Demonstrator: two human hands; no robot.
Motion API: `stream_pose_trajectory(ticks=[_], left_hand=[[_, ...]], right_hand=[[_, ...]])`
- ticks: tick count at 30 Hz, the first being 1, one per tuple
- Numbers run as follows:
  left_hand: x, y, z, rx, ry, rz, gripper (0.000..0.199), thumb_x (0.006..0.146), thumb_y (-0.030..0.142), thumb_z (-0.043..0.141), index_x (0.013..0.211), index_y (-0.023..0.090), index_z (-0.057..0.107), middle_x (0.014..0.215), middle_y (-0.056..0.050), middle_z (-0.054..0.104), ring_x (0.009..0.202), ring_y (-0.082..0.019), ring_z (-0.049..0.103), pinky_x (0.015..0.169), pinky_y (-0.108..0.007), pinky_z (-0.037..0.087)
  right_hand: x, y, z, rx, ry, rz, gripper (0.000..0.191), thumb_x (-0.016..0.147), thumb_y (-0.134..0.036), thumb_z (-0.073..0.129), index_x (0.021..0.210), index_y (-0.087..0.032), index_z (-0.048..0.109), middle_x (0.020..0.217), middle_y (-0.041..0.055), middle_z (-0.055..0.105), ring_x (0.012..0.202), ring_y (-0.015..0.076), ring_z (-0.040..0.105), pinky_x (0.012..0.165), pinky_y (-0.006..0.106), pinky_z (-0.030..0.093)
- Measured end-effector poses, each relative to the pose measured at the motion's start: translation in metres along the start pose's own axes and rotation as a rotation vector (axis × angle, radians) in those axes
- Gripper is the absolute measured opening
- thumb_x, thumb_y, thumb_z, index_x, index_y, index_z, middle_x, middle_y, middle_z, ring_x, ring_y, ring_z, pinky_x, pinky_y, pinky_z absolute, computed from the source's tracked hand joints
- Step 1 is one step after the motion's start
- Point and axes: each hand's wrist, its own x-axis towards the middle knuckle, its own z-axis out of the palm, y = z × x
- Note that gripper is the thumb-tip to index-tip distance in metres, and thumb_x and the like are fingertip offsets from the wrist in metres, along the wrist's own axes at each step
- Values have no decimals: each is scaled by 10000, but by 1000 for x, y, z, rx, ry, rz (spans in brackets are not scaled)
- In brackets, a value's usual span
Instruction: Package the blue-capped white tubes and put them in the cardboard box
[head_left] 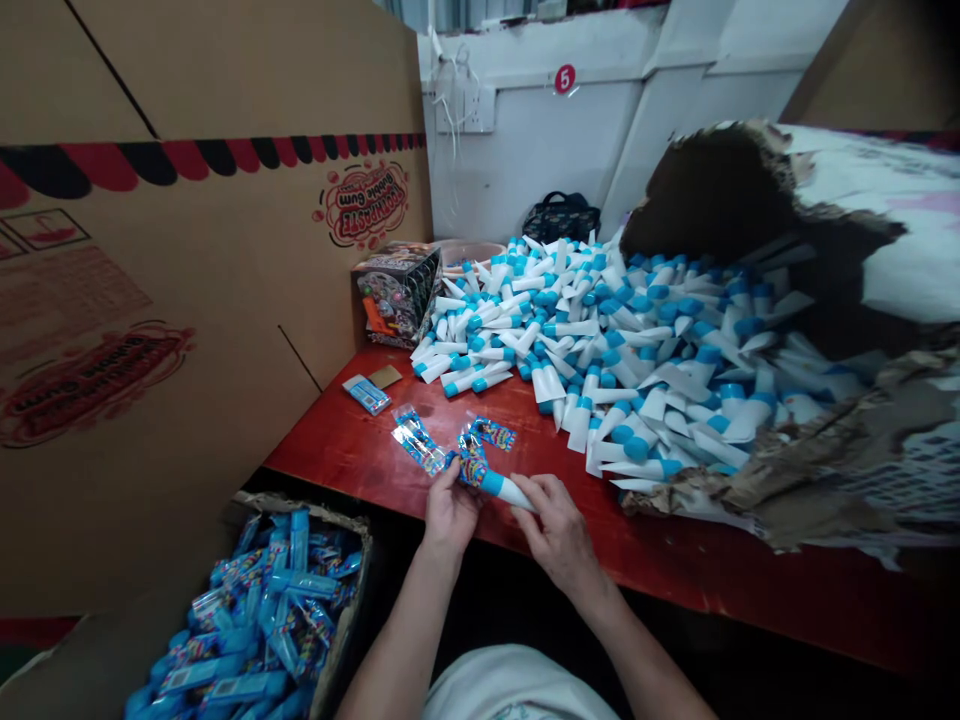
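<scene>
Over the front edge of the red table, my left hand (pixel 452 508) pinches a printed blue wrapper sleeve (pixel 471 468). My right hand (pixel 553 525) grips the white end of a tube (pixel 514 491), whose blue cap end meets the opening of the sleeve. Beyond my hands lie a clear and blue printed wrapper (pixel 418 440) and another small printed wrapper (pixel 496 433). A big heap of white tubes with blue caps (pixel 585 330) covers the back and right of the table.
At lower left stands a carton (pixel 365 560) of wrapped blue tubes. A large cardboard wall (pixel 225 270) rises on the left. A printed box (pixel 397 295), a pink basin (pixel 480 250) and a dark bag (pixel 561 216) are at the back. Torn cardboard (pixel 825 440) borders the heap at right.
</scene>
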Motion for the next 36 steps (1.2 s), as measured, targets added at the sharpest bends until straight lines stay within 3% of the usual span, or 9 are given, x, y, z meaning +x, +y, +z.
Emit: stream_pose_trajectory(ticks=[8,13,19,26,30,34,36], left_hand=[[-2,-2,1,-26,-14,58,28,799,170,594,773,169,603,670,1,662,546,-132,599,548,-266,485],[-7,0,4,0,-35,93,51,813,203,588,807,162,617,724,-19,678,608,-145,624,595,-272,500],[-18,-8,16,48,-195,132,180,842,292,565,836,131,645,796,-91,704,789,-200,659,775,-320,497],[-18,-27,18,201,-188,184,397,821,481,564,815,102,684,779,-109,698,829,-235,656,782,-332,481],[-12,-29,20,246,-205,251,407,795,492,592,828,101,700,796,-96,696,802,-201,644,783,-298,462],[-9,-23,27,197,-158,283,490,792,567,542,766,103,697,728,-99,680,734,-201,639,753,-314,465],[-8,-24,26,181,-138,352,529,800,594,504,758,104,697,674,-95,664,716,-206,639,749,-321,462]], right_hand=[[-1,-6,4,-266,82,-52,374,894,-178,459,1246,-223,577,1031,117,559,939,261,515,828,417,461],[2,-4,10,-87,31,14,376,895,-233,491,1268,-218,542,1006,96,555,920,241,533,816,378,483],[2,-8,22,55,43,55,370,904,-237,479,1268,-229,543,1009,87,570,937,229,558,838,367,482],[13,-13,35,386,47,204,256,878,-285,511,1081,-205,645,1018,64,648,956,208,611,838,309,482],[29,-12,36,545,5,300,287,855,-376,529,1009,-178,669,995,65,686,903,211,636,804,296,491],[24,-5,36,543,-37,363,425,809,-499,538,1060,-176,654,976,62,692,777,204,635,656,270,497],[16,3,38,469,-110,434,427,802,-546,526,934,-169,677,698,19,662,570,162,574,515,237,442]])
